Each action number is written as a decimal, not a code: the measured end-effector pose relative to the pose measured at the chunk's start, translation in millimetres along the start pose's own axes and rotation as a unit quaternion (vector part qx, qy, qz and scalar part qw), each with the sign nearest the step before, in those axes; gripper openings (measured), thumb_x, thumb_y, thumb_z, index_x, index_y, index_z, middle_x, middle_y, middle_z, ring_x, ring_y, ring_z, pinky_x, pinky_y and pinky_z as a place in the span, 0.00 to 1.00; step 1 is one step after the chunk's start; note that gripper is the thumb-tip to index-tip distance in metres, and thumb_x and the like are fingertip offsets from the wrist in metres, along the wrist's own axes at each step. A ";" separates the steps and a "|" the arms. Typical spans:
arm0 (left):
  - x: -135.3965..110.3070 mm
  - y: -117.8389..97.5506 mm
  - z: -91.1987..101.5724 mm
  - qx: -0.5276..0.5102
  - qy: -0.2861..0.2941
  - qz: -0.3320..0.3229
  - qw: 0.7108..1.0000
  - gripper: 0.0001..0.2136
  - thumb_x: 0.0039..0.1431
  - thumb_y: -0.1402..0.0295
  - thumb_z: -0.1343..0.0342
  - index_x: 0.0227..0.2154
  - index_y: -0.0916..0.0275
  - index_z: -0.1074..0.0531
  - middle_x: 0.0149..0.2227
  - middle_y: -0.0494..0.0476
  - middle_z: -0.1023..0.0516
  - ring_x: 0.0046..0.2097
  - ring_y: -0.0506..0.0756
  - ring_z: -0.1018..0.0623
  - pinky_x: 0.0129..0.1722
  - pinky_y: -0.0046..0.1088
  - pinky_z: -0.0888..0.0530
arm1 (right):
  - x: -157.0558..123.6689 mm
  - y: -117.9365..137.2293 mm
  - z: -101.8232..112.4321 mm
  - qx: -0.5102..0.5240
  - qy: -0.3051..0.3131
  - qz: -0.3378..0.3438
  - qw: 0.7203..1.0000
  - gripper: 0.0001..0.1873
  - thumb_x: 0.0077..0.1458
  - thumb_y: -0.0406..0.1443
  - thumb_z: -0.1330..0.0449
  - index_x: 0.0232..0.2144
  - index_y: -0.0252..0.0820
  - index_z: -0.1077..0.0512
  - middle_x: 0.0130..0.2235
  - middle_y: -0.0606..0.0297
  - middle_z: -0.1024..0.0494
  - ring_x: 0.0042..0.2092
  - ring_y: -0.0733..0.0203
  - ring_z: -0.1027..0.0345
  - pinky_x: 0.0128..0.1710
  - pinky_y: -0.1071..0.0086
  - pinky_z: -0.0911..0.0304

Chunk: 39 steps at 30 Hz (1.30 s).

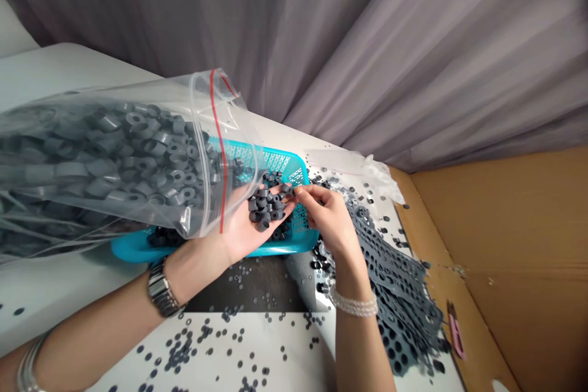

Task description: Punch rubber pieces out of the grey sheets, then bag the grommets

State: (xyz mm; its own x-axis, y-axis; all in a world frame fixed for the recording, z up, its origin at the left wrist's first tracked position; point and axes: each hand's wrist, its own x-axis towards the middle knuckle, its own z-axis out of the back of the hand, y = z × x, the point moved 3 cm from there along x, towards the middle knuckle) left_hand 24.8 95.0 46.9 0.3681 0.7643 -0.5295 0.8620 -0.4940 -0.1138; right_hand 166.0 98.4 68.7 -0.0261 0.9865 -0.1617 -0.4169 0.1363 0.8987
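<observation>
— Grey curtain (321, 24) fills the back, from ten o'clock round to two. What lies under it?

— One white table (55, 73), with one cardboard box (505, 245) against it at three o'clock.

— And the hands?

— Two, both of the same person. The left hand (248, 226) lies palm up and open at the centre, fingers only slightly curled, carrying a heap of grey rings (266, 205). I count roughly twenty; they overlap, so no exact figure.

— The right?

— The right hand (331, 217) sits just at three o'clock of that heap, thumb and forefinger pinched together at its edge. Whether a ring sits between them is too small to tell.

— Where do the rest of the rings lie?

— Mostly in one clear zip bag (92, 159) at nine o'clock, far too many to count. Its mouth, with the red strip, hangs over the left wrist. A few more lie in one teal basket (133, 248) beneath both bag and palm.

— Any second bag?

— Yes, one, flat, at one o'clock of the right hand (362, 165).

— What sits at four o'clock?

— One stack of grey punched sheets (395, 269); the layers cannot be counted. One pink item (454, 331) lies beyond it, unclear.

— On the arms?

— One watch (160, 288) on the left wrist, bangles (27, 367) further up that arm, one pearl bracelet (353, 305) on the right.

— And at six o'clock?

— Dozens of small dark discs (184, 349) scattered over the table and one dark mat (257, 285).
</observation>
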 end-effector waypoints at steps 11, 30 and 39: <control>2.1 0.6 1.1 -0.020 0.004 0.034 0.999 0.17 0.58 0.77 0.58 0.47 0.71 0.31 0.44 0.71 0.22 0.49 0.62 0.22 0.45 0.38 0.22 | 6.9 -9.1 1.1 0.291 0.046 -0.052 0.954 0.16 0.52 0.42 0.37 0.20 0.41 0.37 0.18 0.75 0.45 0.18 0.74 0.57 0.16 0.74 0.69; -1.6 1.6 -1.5 0.023 0.032 -0.010 0.999 0.17 0.61 0.78 0.59 0.19 0.65 0.33 0.25 0.59 0.25 0.30 0.52 0.23 0.41 0.35 0.22 | 3.3 1.9 -8.4 0.026 -0.028 0.060 0.997 0.09 0.52 0.40 0.36 0.32 0.39 0.24 0.20 0.70 0.31 0.23 0.69 0.45 0.27 0.70 0.48; -2.2 3.5 -2.1 0.012 -0.005 0.021 1.000 0.10 0.59 0.76 0.57 0.27 0.66 0.32 0.49 0.74 0.24 0.53 0.63 0.24 0.48 0.40 0.23 | 9.2 -15.1 -3.8 0.175 -0.028 -0.029 0.984 0.11 0.52 0.42 0.38 0.29 0.41 0.32 0.18 0.77 0.43 0.18 0.74 0.58 0.18 0.73 0.64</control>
State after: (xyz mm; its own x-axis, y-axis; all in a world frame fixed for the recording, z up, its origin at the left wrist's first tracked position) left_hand 27.7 92.6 49.4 0.4004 0.7382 -0.5429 0.8373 -0.5354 -0.1105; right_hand 168.7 105.1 52.1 0.0435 0.9782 -0.2029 -0.0766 0.2057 0.9756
